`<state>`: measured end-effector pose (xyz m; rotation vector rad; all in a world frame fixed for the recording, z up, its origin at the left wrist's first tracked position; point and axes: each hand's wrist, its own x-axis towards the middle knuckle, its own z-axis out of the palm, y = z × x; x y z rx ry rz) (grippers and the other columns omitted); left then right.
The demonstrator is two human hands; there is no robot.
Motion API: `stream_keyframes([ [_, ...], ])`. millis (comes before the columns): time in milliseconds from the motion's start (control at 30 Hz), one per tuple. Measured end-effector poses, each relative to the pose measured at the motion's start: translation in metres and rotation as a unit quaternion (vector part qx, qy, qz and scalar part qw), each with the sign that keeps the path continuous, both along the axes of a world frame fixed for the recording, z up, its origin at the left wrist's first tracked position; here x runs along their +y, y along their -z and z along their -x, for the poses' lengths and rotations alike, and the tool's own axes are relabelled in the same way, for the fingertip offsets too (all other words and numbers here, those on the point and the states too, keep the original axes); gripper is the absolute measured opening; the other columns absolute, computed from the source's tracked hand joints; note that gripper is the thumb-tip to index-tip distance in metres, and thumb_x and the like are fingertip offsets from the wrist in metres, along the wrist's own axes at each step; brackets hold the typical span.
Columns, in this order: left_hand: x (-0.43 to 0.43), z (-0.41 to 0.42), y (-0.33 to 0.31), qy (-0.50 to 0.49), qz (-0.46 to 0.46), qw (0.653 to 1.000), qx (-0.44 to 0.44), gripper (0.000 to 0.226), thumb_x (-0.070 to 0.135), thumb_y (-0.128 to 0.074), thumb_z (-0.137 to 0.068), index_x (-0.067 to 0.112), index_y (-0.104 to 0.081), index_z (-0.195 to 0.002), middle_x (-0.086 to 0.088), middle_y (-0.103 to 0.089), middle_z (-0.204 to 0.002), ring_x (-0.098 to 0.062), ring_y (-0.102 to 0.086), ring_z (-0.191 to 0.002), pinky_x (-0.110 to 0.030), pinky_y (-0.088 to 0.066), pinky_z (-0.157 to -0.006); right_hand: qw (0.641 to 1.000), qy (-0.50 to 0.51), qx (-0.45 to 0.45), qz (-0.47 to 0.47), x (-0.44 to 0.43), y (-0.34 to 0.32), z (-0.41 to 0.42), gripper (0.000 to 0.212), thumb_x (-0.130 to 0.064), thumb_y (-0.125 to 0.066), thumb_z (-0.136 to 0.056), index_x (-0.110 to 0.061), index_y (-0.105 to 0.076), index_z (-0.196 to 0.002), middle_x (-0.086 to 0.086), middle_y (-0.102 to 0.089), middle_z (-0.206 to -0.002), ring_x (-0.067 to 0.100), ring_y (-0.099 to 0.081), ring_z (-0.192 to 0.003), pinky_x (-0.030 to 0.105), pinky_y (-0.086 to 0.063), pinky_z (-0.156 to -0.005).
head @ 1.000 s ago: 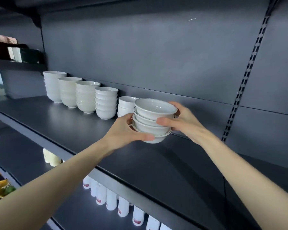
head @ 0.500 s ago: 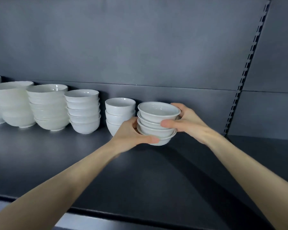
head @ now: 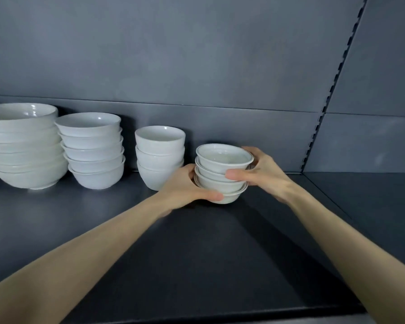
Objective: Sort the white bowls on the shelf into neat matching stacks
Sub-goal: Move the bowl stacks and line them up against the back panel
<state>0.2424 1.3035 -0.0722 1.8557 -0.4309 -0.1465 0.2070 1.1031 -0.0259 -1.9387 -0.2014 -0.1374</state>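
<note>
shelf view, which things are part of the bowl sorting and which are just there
Job: small bowl stack, held by left hand and right hand; cup-shaped stack; medium stack; large stack; shelf.
Just there: back panel; slotted rail.

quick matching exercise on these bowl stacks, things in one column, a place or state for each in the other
1 widest bowl stack
2 medium bowl stack
3 tall narrow bowl stack
4 small rimmed bowl stack

a held between left hand and right hand
b far left, cut by the frame edge
c three bowls high
d five bowls high

Pairs: 1-b, 2-d, 3-c, 4-a
</note>
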Motion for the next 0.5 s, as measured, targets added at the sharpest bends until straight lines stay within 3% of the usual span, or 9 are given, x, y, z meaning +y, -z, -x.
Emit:
stream_keyframes([
  [133, 0.000, -0.007, 0.004, 0.000, 0.000, 1.000, 0.005, 0.088, 0.037, -0.090, -0.040, 0.023, -0.057, -0.121, 0.014, -0.069, -0.112, -0.001, -0.064, -0.103, -0.030, -0.052, -0.094, 1.000, 0.004, 0.006, 0.001, 0.000, 0.005, -0.010, 0.068, -0.015, -0.085, -0.067, -0.019, -0.048, -0.124, -0.008, -0.066, -0.106, 0.000, -0.067, -0.087, 0.015, -0.052, -0.065],
  [367, 0.001, -0.015, 0.010, -0.008, 0.002, 1.000, 0.003, 0.089, 0.035, -0.091, -0.043, 0.022, -0.055, -0.123, 0.013, -0.068, -0.114, -0.003, -0.064, -0.105, -0.031, -0.052, -0.095, 1.000, -0.010, 0.003, -0.001, -0.001, 0.008, -0.023, 0.066, -0.010, -0.083, -0.068, -0.018, -0.048, -0.124, -0.011, -0.065, -0.104, -0.011, -0.064, -0.077, 0.008, -0.047, -0.060],
  [500, -0.002, -0.015, 0.012, -0.008, 0.009, 1.000, -0.014, 0.076, 0.022, -0.092, -0.057, 0.021, -0.054, -0.123, 0.013, -0.068, -0.114, -0.001, -0.063, -0.105, -0.025, -0.051, -0.093, 1.000, -0.015, 0.005, -0.007, -0.005, 0.011, -0.029, 0.069, -0.011, -0.084, -0.068, -0.018, -0.048, -0.127, -0.011, -0.065, -0.106, -0.009, -0.065, -0.081, 0.010, -0.049, -0.063],
])
